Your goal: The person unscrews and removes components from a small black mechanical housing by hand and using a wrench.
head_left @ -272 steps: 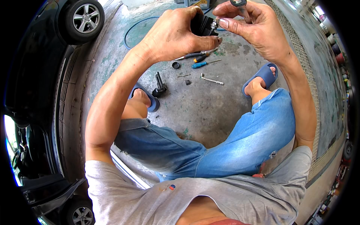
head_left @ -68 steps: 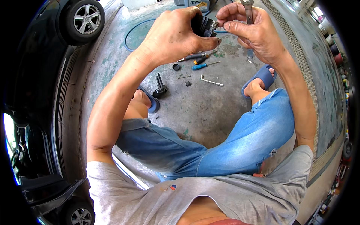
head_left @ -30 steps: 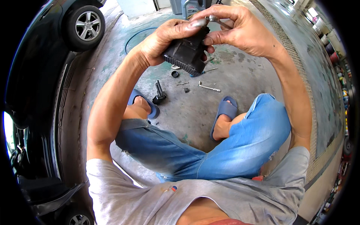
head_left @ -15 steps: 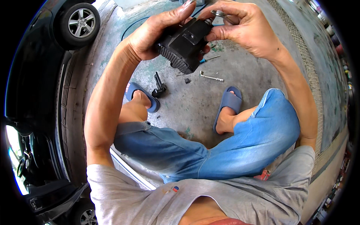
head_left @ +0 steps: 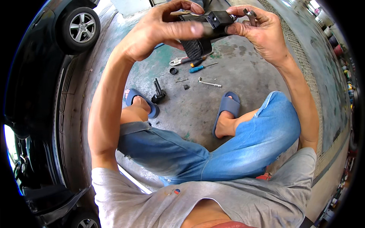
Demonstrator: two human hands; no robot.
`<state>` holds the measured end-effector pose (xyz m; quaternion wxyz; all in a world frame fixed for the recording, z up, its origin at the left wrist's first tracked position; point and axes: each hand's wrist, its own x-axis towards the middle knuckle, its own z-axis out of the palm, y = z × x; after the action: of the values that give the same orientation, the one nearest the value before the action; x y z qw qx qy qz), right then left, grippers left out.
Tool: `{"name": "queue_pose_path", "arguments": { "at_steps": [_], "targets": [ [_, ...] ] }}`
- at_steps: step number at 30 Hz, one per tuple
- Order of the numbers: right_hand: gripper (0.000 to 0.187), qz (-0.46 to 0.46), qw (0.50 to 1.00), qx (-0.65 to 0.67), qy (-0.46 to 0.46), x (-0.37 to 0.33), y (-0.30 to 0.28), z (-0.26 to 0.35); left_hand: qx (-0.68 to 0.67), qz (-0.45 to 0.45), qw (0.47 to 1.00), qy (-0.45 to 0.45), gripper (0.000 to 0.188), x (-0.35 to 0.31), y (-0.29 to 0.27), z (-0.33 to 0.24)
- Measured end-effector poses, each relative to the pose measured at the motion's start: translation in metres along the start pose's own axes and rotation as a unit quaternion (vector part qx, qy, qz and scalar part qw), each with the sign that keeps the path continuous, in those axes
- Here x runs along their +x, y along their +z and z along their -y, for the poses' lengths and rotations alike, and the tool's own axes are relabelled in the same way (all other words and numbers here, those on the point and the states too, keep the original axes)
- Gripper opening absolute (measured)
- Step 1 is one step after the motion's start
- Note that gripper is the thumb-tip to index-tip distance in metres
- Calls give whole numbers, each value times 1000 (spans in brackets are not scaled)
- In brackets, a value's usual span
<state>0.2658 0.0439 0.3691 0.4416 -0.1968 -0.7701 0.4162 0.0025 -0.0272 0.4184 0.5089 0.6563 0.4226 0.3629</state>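
Two hands are sharing one black ribbed part [head_left: 199,36], which I am watching held up in the air over the concrete floor [head_left: 197,114], well above the tools lying there. The left hand [head_left: 159,30] is wrapping its fingers across the top of the part, thumb underneath, closed firmly round it. The right hand [head_left: 262,32] is pinching the part's squared end with thumb and forefinger while also keeping a small metal wrench [head_left: 250,16] tucked against its fingers (I cannot tell how securely).

As I judge it, the wrench is the likeliest thing to slip, since the same fingers are doing two jobs; it would be dropping toward the blue-handled screwdriver [head_left: 201,68], the pliers [head_left: 181,60] and the bent metal key [head_left: 209,82] lying near the middle of the floor. A small black ring [head_left: 173,70] and other loose bits are sitting there too, and could be scattering or rolling off toward the dark car [head_left: 45,57] along the floor's left edge. The black bracket [head_left: 158,92] is standing just beside the left sandal [head_left: 141,102], where a shifting foot could be knocking it over.
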Motion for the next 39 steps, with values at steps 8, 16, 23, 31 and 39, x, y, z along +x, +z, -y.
{"name": "queue_pose_path", "arguments": {
  "at_steps": [8,16,23,31,39],
  "targets": [
    [35,-11,1000,7,15,6,6,-1,118,-101,986,54,69,-17,24,-16],
    [36,-13,999,19,33,5,10,-4,289,-181,925,167,79,-23,31,-6],
    [37,-15,999,7,50,-2,0,-2,295,-153,933,138,76,-14,37,-14],
    [39,-17,998,2,59,-4,-5,2,327,-171,913,175,74,-16,48,-19],
    [40,-20,998,6,62,-5,-4,1,306,-199,911,194,73,-19,50,-15]
  ]
}}
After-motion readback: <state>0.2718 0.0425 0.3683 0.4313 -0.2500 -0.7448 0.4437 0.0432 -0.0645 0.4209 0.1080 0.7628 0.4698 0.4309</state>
